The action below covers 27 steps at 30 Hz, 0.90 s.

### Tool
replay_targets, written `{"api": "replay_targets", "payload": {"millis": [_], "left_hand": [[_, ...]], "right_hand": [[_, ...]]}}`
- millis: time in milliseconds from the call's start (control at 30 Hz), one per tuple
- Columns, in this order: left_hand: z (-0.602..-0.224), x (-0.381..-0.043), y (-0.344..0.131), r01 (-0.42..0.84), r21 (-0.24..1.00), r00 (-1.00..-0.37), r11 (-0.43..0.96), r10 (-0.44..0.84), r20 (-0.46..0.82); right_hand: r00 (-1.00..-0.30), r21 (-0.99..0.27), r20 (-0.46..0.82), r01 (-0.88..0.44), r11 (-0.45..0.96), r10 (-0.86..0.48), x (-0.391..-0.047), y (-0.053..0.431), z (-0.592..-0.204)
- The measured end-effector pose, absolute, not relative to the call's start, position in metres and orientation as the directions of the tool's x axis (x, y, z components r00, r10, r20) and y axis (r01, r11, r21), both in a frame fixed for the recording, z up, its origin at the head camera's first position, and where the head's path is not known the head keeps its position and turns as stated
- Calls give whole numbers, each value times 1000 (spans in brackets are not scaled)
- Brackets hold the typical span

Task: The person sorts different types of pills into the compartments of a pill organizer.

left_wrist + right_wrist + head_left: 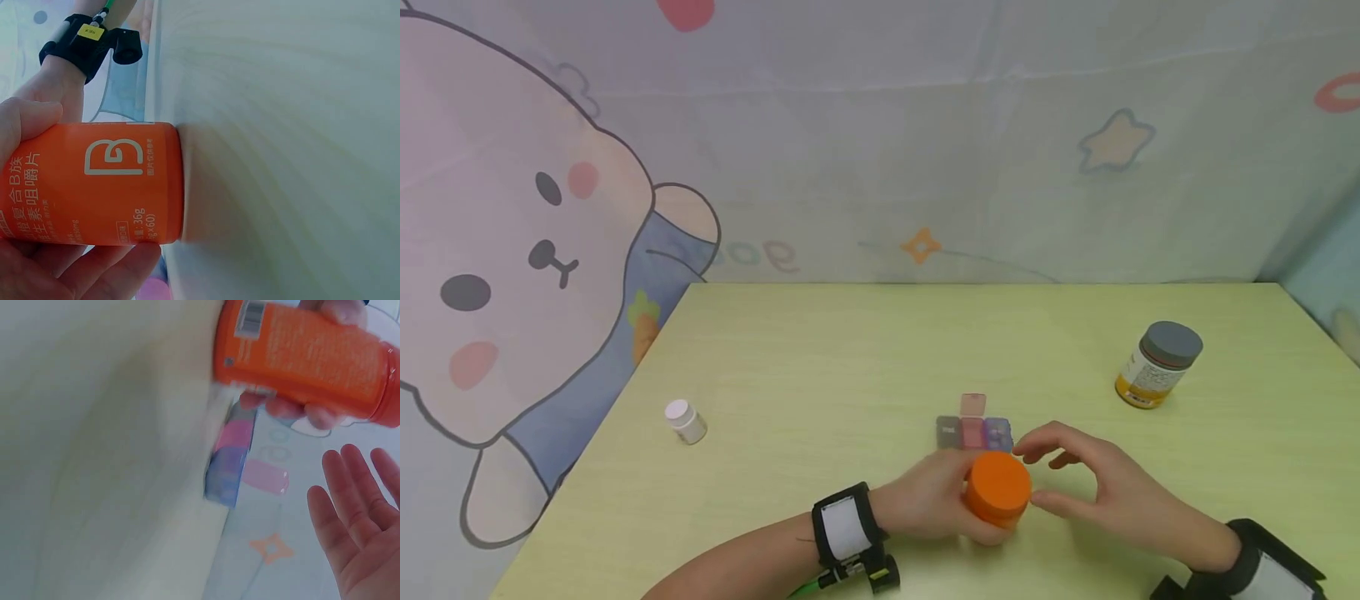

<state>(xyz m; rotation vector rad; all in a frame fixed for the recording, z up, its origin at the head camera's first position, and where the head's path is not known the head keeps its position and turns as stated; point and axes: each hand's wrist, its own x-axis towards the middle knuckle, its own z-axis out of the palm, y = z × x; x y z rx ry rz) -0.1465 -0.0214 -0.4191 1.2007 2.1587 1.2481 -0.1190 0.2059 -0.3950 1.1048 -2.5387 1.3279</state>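
An orange supplement bottle (999, 487) with an orange cap stands upright in my left hand (929, 497), whose fingers and thumb wrap round its body. In the left wrist view the base of the bottle (119, 187) is at the tabletop; whether it touches is hard to tell. My right hand (1120, 493) is just right of the cap, fingers loosely bent and thumb apart, holding nothing. Behind the bottle lies a small pill organizer (973, 433) with grey, pink and purple compartments. Its pink lid (973, 405) is flipped up, and the front part is partly hidden.
A small white bottle (686, 422) stands at the left of the yellow-green table (820, 358). Toward the back right is a jar (1156, 367) with a dark grey lid and a white and yellow label. A printed cloth (850, 150) hangs behind the table's far edge.
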Motion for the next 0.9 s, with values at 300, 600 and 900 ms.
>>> {"api": "replay_targets", "payload": {"millis": [300,600,900], "left_hand": [[-419,-146,-22,490,841,-565,229,818,107],[-418,-147,-22,574,779,-539,251,832,129],[-418,-147,-22,527,818,-557,231,821,126]], "right_hand": [[-699,-784,315,-573,239,-642,-105,189,-397],[-754,-829,174,-459,320,-633,-110,169,-398],[-784,-744,264,-536,399,-561,-121,178,-403]]}}
